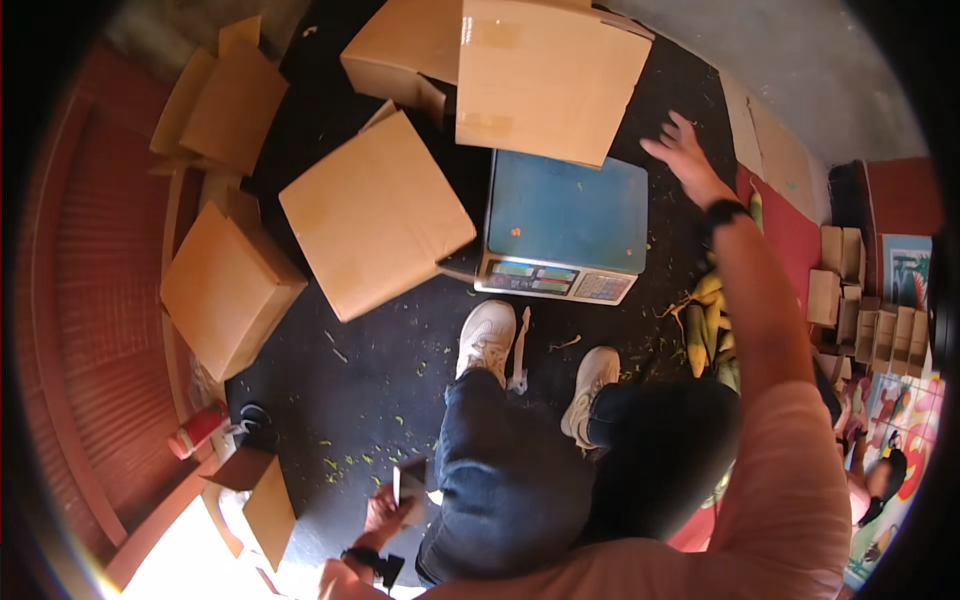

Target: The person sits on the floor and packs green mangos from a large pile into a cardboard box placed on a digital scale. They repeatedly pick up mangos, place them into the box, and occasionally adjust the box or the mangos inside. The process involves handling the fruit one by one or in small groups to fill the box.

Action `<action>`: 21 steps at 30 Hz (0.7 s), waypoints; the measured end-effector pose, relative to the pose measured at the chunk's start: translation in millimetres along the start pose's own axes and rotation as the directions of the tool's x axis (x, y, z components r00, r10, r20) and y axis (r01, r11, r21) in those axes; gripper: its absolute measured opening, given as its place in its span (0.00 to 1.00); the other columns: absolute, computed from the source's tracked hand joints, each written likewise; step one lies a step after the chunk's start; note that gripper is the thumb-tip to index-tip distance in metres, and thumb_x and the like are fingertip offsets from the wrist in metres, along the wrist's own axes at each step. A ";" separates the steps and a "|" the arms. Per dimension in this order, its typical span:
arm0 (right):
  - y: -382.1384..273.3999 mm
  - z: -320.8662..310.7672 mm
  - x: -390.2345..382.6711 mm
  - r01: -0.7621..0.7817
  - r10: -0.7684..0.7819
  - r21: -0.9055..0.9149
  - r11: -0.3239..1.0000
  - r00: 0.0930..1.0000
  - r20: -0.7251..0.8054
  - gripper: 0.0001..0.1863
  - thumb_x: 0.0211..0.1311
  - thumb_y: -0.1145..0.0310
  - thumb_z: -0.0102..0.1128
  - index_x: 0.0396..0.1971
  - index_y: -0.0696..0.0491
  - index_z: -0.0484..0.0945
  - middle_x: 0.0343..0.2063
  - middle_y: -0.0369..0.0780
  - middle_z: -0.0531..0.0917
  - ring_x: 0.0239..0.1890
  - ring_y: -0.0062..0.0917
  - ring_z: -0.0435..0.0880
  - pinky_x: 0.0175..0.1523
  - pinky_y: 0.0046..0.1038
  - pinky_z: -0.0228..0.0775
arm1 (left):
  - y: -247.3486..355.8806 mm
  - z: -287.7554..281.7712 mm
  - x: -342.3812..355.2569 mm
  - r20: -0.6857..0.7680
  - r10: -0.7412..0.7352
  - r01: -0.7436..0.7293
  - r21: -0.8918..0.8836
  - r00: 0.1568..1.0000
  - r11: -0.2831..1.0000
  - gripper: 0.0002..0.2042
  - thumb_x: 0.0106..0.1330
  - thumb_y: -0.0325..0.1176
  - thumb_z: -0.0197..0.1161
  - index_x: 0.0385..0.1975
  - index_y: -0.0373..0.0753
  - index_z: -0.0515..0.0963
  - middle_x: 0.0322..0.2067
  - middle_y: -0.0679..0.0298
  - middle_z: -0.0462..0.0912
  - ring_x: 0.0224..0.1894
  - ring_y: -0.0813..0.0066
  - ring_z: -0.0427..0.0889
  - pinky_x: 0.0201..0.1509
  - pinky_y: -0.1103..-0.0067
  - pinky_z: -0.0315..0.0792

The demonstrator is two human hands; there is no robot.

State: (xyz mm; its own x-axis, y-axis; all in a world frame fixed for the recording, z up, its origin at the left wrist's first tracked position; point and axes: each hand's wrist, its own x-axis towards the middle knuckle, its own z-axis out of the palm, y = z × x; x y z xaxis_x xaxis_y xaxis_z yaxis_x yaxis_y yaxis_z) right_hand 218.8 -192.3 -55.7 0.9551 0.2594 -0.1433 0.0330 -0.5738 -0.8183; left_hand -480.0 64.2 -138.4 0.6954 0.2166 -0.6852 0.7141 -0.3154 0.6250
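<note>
My right hand [682, 152] is raised at the upper right with fingers apart and nothing in it, beside a blue-topped digital scale [566, 205] and near the right edge of a cardboard box [550, 80]. Low in the view, by my left leg, my left hand [385, 515] grips a flat, silver-and-dark object [410, 485], too indistinct to name exactly. A closed-looking carton [375, 215] lies left of the scale. Long yellow-green vegetables [700, 330] are piled to the right of my shoes [487, 335].
More cardboard boxes [225, 290] line the left, beside a red panel [100, 300] and red bottle [195, 432]. An open carton [250, 505] sits lower left. Leaf bits litter the dark floor [340, 380]. Small boxes [850, 310] and another person [870, 480] are at the right.
</note>
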 end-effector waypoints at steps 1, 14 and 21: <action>0.7 12.9 15.9 -0.055 0.064 0.116 0.992 0.995 -0.073 0.45 0.52 0.67 0.68 0.65 0.57 0.49 0.62 0.54 0.60 0.64 0.36 0.61 0.63 0.33 0.59 | 13.1 -5.1 -5.2 0.069 0.098 -0.098 -0.008 0.993 0.995 0.17 0.52 0.35 0.69 0.40 0.38 0.78 0.36 0.55 0.82 0.39 0.62 0.81 0.44 0.73 0.74; -101.3 61.2 -11.0 0.355 -0.355 -0.034 0.934 0.920 -0.167 0.17 0.59 0.70 0.62 0.47 0.59 0.75 0.40 0.37 0.81 0.41 0.21 0.77 0.48 0.23 0.70 | 3.6 35.2 -42.2 0.551 -0.062 0.363 -0.456 0.832 0.813 0.27 0.53 0.25 0.64 0.56 0.39 0.68 0.43 0.63 0.80 0.45 0.75 0.76 0.48 0.77 0.73; -101.4 -55.9 -74.5 0.503 -0.520 -0.509 0.699 0.846 0.122 0.21 0.62 0.66 0.58 0.50 0.63 0.72 0.45 0.49 0.81 0.47 0.30 0.80 0.53 0.28 0.68 | 37.7 -18.0 -116.3 0.636 -0.147 0.455 -0.354 0.758 0.817 0.29 0.54 0.23 0.60 0.58 0.38 0.63 0.46 0.59 0.78 0.47 0.69 0.77 0.49 0.72 0.75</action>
State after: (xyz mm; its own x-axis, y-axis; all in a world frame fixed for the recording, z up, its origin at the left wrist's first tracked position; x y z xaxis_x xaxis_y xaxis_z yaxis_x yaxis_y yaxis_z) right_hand 160.7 -196.9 69.0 0.7547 0.6119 0.2364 0.6530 -0.6659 -0.3608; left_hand -532.5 43.7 -28.4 0.3709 -0.3769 -0.8488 0.9285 0.1680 0.3311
